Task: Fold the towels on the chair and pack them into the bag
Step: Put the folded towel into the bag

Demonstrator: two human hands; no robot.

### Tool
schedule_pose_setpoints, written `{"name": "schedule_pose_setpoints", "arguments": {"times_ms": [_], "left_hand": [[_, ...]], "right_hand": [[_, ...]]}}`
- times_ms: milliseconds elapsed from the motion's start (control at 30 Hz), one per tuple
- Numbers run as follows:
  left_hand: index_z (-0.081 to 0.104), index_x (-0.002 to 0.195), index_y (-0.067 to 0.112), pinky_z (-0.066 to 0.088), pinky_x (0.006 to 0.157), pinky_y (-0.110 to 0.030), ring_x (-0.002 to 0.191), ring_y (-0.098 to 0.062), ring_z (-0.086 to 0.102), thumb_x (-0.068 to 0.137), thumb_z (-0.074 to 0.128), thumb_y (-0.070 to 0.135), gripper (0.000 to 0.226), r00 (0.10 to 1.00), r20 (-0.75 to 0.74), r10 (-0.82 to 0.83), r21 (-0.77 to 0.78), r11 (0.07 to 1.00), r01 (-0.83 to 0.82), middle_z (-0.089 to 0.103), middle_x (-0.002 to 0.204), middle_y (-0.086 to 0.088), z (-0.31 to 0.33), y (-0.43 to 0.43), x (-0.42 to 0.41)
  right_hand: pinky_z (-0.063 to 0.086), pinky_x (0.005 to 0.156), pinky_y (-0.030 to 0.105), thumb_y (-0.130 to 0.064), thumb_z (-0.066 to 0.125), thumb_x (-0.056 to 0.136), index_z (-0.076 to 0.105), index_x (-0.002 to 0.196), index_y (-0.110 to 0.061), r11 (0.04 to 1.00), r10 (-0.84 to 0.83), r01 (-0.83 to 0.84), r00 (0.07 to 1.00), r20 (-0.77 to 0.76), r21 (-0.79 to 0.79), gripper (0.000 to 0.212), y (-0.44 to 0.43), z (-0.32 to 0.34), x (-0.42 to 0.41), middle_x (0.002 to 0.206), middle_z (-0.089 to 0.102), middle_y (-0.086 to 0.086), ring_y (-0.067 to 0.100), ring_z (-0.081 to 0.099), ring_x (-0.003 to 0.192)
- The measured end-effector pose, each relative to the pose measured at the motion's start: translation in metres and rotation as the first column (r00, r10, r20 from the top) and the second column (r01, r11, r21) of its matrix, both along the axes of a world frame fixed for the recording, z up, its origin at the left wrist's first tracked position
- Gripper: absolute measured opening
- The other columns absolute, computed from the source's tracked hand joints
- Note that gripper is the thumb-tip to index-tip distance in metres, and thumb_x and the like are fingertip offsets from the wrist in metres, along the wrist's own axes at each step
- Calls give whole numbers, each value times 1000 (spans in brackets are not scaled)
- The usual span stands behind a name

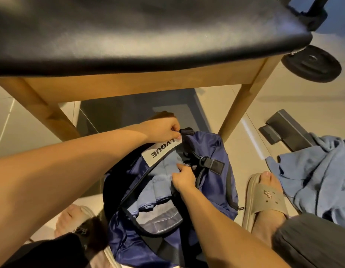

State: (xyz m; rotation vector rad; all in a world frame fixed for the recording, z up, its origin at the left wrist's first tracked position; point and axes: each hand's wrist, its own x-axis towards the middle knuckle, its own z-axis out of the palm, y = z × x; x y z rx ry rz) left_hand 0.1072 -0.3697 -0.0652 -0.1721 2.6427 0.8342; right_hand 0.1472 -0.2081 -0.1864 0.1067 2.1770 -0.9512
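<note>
Navy nylon bag [212, 146] stands open on the tiled floor [9, 117], directly in front of the chair [129, 35] and between the person's feet. The chair has a black padded seat on pale wooden legs.

Left hand [164, 130]: clenched in a pinch on the black strap loop [187, 131] at the far end of the bag, just above a white label [160, 149] with dark lettering.

Right hand [184, 177]: fingers curled, grasping the bag at the right edge of its opening, beside a black buckle strap [214, 164]. Whether the fingertips also catch a zip pull cannot be told.

Folded towel [162, 171]: pale blue, lying inside the bag and showing through the opening between the two hands. It touches the right hand's knuckles.

Rumpled towel [318, 176]: same pale blue, unfolded, heaped on the floor to the person's right, outside the bag. It lies just beside the right foot, which wears a tan sandal [264, 196].

Black weight plate [311, 63]: on the floor beyond the chair's right front leg, well apart from the bag.
</note>
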Motion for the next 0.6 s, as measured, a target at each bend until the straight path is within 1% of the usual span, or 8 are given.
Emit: {"name": "schedule_pose_setpoints", "arguments": {"times_ms": [33, 100, 167, 233, 300, 433, 533, 600], "left_hand": [[69, 80, 10, 38, 59, -33, 60, -19, 50, 97, 67, 34, 30, 1000, 12, -7, 0, 1000, 7, 58, 70, -7, -1, -1, 0], [69, 82, 9, 37, 59, -32, 60, -19, 49, 98, 66, 35, 31, 1000, 18, -2, -11, 1000, 3, 57, 69, -8, -1, -4, 0], [68, 81, 14, 37, 58, -29, 60, -16, 51, 98, 65, 36, 28, 1000, 17, -5, -18, 1000, 6, 59, 70, -4, -1, -5, -1], [65, 75, 21, 34, 56, -28, 58, -13, 49, 98, 66, 37, 28, 1000, 2, -19, -28, 999, 19, 57, 67, 2, 0, -5, -3], [63, 73, 20, 35, 56, -28, 56, -14, 48, 98, 66, 35, 30, 998, -28, -47, -38, 998, 46, 55, 65, 1, 2, -3, -5], [67, 81, 20, 49, 62, -35, 66, -19, 61, 97, 66, 37, 23, 987, -82, -139, -134, 983, 128, 66, 77, -3, -2, -5, -3], [69, 94, 21, 54, 72, -39, 77, -17, 64, 95, 67, 40, 18, 984, -67, -166, -164, 974, 153, 67, 88, 1, -2, -7, 2], [68, 104, 21, 55, 79, -40, 84, -17, 63, 95, 67, 40, 21, 981, -63, -185, -192, 966, 170, 67, 97, 1, 4, -6, 4]], "right_hand": [[49, 100, 39, -11, 53, 96, 64, 134, -17, 999, 25, -25, 1000, -17, 23, 40, -1, -3, -2, 135, 64, 15, 39, 59, 122], [50, 100, 43, -16, 54, 96, 62, 134, -15, 992, 83, -77, 995, -57, 100, 39, -3, -6, -3, 134, 62, 17, 39, 59, 121], [49, 102, 48, -18, 54, 95, 51, 145, -19, 983, 128, -108, 983, -134, 149, 51, -6, -6, 1, 139, 57, 16, 39, 56, 125], [48, 104, 50, -15, 52, 94, 39, 155, -27, 980, 166, -145, 973, -158, 137, 64, -7, -8, 5, 146, 53, 14, 39, 52, 130], [45, 108, 48, -15, 52, 95, 37, 157, -30, 979, 196, -189, 974, -110, 69, 65, -4, -12, 2, 151, 49, 13, 39, 50, 133], [47, 105, 44, -9, 47, 95, 39, 156, -25, 984, 175, -175, 984, -19, -41, 64, 6, -17, -12, 149, 53, 13, 40, 54, 127], [44, 108, 47, -18, 45, 90, 49, 147, -25, 985, 161, -163, 986, -31, -58, 58, 7, -14, -6, 143, 56, 13, 40, 53, 128], [42, 110, 49, -22, 45, 86, 47, 146, -22, 980, 194, -195, 981, -28, -48, 60, 7, -12, -4, 144, 54, 16, 42, 51, 130]]}}
